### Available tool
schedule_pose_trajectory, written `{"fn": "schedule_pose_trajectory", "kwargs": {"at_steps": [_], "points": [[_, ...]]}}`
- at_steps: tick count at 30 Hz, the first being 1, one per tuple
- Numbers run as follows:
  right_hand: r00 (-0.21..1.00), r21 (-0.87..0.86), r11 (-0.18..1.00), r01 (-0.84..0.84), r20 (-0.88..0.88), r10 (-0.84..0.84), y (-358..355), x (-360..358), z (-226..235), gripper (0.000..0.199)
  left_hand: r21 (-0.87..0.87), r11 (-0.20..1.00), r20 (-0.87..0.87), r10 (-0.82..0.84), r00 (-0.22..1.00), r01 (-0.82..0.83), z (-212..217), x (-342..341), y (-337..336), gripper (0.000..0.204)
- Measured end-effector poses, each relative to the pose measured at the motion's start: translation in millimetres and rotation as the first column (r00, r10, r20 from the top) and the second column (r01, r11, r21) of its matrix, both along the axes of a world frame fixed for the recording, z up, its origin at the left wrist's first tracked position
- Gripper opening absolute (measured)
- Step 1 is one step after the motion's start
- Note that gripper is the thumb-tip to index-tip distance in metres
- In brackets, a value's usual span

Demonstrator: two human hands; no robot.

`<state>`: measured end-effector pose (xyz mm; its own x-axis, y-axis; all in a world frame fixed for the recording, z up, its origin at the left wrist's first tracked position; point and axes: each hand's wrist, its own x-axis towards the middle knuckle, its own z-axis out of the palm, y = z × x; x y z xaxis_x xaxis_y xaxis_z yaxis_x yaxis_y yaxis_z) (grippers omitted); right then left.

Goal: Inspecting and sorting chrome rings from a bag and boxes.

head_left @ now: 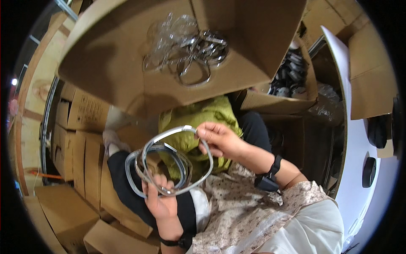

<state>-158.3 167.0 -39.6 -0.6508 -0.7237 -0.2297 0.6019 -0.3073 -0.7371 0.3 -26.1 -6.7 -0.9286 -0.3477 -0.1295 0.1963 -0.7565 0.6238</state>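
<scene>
1. Left hand point(163, 202) closed around the lower edge of a bundle of clear rings point(158, 169), fingers curled over the rims, palm turned toward the camera.
2. Right hand point(220, 139) pinching the top right part of one grey ring point(182, 158), thumb and fingers pressed together on its rim; this ring larger than the others and lying over them.
3. Rings held between both hands, in front of the lap, just below the big cardboard box point(127, 63).
4. More rings point(190, 51) of the same kind inside that box, in a loose heap, partly wrapped in a clear plastic bag.
5. Hard to count the rings in the left hand: transparent, overlapping, edges mixing together.
6. Lower rim of the bundle hidden behind the left fingers; left wrist cut off near the lower edge of the picture.
7. Rings shaped as rounded squares, thin, smooth, a little shiny, like soft plastic or rubber; exact material not clear.
8. Black band point(270, 169) on the right wrist, another dark band on the left wrist.
9. Yellow-green cloth point(198, 116) behind the hands, wrinkled and soft.
10. Second box point(292, 80) to the right with dark small parts, too blurred to name.
11. Stacked brown cartons point(80, 139) to the left, plain and matt.
</scene>
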Motion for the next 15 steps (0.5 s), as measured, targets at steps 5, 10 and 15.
{"fn": "schedule_pose_trajectory", "kwargs": {"at_steps": [5,10,15], "points": [[0.997,0.068,0.998,0.009,-0.083,-0.003,-0.3,-22.2,-6.8,0.030,-0.061,0.997,0.118,0.057,0.991,-0.050,8.2,-5.6,5.7,0.034],[0.659,0.414,0.682,0.602,-0.740,-0.133,-17.7,-114.5,-63.0,0.035,-0.088,0.994,0.211,0.082,0.974,-0.064,3.0,-13.5,2.4,0.033],[0.417,0.421,0.177,0.890,-0.907,0.060,-23.6,-192.2,-96.5,0.054,-0.109,0.992,0.208,0.091,0.974,-0.069,3.7,-21.8,-0.3,0.032]]}}
